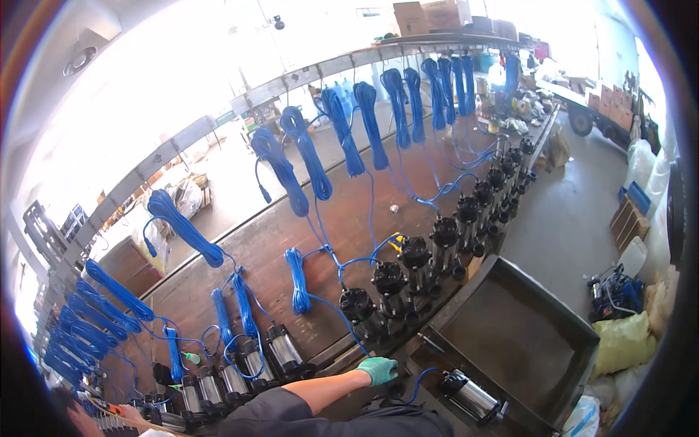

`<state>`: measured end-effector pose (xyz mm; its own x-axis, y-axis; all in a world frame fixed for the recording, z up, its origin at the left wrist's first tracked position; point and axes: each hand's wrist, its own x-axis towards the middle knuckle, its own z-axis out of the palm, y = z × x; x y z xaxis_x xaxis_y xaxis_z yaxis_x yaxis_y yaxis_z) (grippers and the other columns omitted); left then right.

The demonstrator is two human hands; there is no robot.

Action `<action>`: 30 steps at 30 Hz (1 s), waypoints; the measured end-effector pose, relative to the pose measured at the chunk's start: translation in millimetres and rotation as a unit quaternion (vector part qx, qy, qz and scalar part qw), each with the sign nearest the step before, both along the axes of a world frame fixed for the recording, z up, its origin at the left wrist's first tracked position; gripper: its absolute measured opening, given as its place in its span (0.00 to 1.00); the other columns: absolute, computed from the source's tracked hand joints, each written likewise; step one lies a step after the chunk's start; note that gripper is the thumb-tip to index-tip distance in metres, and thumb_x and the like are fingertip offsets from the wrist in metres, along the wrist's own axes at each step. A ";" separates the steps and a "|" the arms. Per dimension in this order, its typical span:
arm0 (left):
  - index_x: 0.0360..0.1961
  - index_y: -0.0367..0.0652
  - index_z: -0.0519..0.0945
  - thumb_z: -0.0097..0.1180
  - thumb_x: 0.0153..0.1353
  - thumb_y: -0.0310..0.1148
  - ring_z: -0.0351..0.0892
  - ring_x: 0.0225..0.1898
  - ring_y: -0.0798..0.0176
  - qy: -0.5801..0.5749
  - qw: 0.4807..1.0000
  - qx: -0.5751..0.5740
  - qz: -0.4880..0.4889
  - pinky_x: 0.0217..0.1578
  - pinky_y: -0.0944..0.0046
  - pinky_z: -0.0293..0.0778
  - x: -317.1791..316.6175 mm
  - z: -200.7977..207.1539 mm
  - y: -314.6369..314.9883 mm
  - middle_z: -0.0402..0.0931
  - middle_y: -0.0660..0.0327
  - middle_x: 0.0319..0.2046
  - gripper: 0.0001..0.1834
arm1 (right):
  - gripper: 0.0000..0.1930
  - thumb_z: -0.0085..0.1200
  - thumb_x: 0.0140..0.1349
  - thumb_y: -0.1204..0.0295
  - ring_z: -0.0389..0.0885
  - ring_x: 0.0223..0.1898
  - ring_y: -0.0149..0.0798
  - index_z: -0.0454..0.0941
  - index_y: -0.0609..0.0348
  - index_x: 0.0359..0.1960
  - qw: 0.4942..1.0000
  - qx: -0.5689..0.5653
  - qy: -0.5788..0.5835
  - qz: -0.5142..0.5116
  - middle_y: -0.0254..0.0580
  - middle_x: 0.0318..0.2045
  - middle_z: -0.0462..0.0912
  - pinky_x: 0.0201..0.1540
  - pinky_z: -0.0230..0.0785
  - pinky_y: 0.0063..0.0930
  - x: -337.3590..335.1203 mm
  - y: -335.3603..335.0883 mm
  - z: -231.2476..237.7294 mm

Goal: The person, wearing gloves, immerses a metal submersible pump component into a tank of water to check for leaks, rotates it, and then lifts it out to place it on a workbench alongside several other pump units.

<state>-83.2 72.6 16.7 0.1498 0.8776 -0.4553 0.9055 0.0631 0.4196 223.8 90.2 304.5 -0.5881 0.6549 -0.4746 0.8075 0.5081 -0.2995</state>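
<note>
My left hand (378,370), in a pale green glove, reaches right across the bench edge with its fingers curled closed. What they hold, if anything, is hidden. A blue cable (342,318) runs from a small tied bundle (297,284) on the bench down to the glove. To the right of the hand, a steel cylindrical pump (470,397) with black ends lies on its side, a blue cable curving from its near end. Black-topped pumps (360,306) stand in a row just beyond the hand. My right hand is not in view.
Coiled blue cables (331,138) hang from a metal rail (313,75) above the brown bench (291,240). More steel pumps (284,346) stand at the bench's near left. A dark metal tray (582,335) stands at right, beside sacks (625,342). Another person's hand (131,416) shows at lower left.
</note>
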 end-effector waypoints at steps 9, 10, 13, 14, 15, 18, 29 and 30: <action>0.47 0.44 0.82 0.53 0.65 0.51 0.82 0.48 0.40 0.036 0.996 -0.011 0.075 0.48 0.43 0.77 -21.3 24.7 -31.2 0.84 0.46 0.45 0.22 | 0.08 0.56 0.57 0.69 0.83 0.39 0.45 0.81 0.58 0.35 0.996 -0.033 0.033 0.081 0.46 0.34 0.82 0.41 0.74 0.39 -6.5 12.0 -29.0; 0.45 0.44 0.83 0.53 0.64 0.52 0.83 0.48 0.41 0.025 0.999 0.005 0.023 0.48 0.44 0.77 -7.8 10.0 -4.8 0.84 0.47 0.44 0.22 | 0.07 0.56 0.57 0.69 0.83 0.38 0.45 0.81 0.58 0.35 0.999 -0.021 0.006 0.038 0.46 0.33 0.82 0.40 0.74 0.39 -3.5 -4.1 -13.8; 0.47 0.45 0.83 0.54 0.64 0.52 0.83 0.47 0.41 0.024 1.000 0.012 0.001 0.49 0.45 0.77 -5.9 3.6 4.4 0.84 0.47 0.44 0.22 | 0.07 0.56 0.57 0.70 0.83 0.37 0.45 0.82 0.57 0.33 0.999 -0.027 -0.002 0.046 0.45 0.32 0.83 0.39 0.75 0.39 -1.5 -17.8 -3.4; 0.47 0.45 0.83 0.54 0.64 0.51 0.83 0.47 0.41 0.021 1.000 0.019 0.000 0.50 0.46 0.77 -5.7 -0.6 11.1 0.84 0.47 0.44 0.22 | 0.06 0.55 0.56 0.70 0.83 0.36 0.45 0.82 0.57 0.33 0.998 -0.022 -0.007 0.057 0.45 0.31 0.83 0.39 0.75 0.39 -2.3 -18.8 1.8; 0.48 0.46 0.83 0.55 0.64 0.51 0.83 0.47 0.41 0.013 1.000 0.018 -0.003 0.50 0.46 0.77 -2.5 -6.1 8.2 0.84 0.46 0.43 0.22 | 0.06 0.55 0.56 0.70 0.84 0.36 0.45 0.82 0.57 0.32 0.997 -0.016 -0.014 0.070 0.45 0.31 0.83 0.38 0.75 0.39 -5.7 -22.4 9.7; 0.49 0.45 0.83 0.56 0.63 0.52 0.83 0.46 0.41 0.023 0.995 0.079 -0.057 0.51 0.47 0.77 -4.4 -24.5 13.0 0.84 0.46 0.43 0.23 | 0.06 0.55 0.56 0.71 0.84 0.35 0.45 0.82 0.57 0.31 0.991 0.011 -0.033 0.128 0.44 0.30 0.83 0.37 0.76 0.39 -19.1 -44.8 42.6; 0.55 0.36 0.79 0.62 0.63 0.45 0.82 0.53 0.44 -0.116 0.991 -0.031 0.054 0.53 0.53 0.76 19.4 -51.2 -6.9 0.83 0.45 0.50 0.27 | 0.21 0.51 0.70 0.54 0.85 0.45 0.53 0.77 0.60 0.50 0.951 0.035 -0.180 -0.250 0.53 0.40 0.84 0.47 0.78 0.46 93.2 -2.3 -137.3; 0.56 0.34 0.78 0.62 0.64 0.46 0.82 0.54 0.45 -0.129 0.988 -0.048 0.065 0.54 0.54 0.76 14.9 -76.4 -10.5 0.83 0.46 0.51 0.28 | 0.23 0.50 0.70 0.52 0.84 0.49 0.54 0.75 0.60 0.53 0.949 -0.031 -0.181 -0.255 0.55 0.45 0.84 0.51 0.77 0.48 89.6 0.6 -155.8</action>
<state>-68.3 62.0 -59.6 0.1593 0.8522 -0.4983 0.7512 0.2229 0.6213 313.4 90.9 148.7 0.0072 0.7753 -0.6316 0.9995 0.0142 0.0288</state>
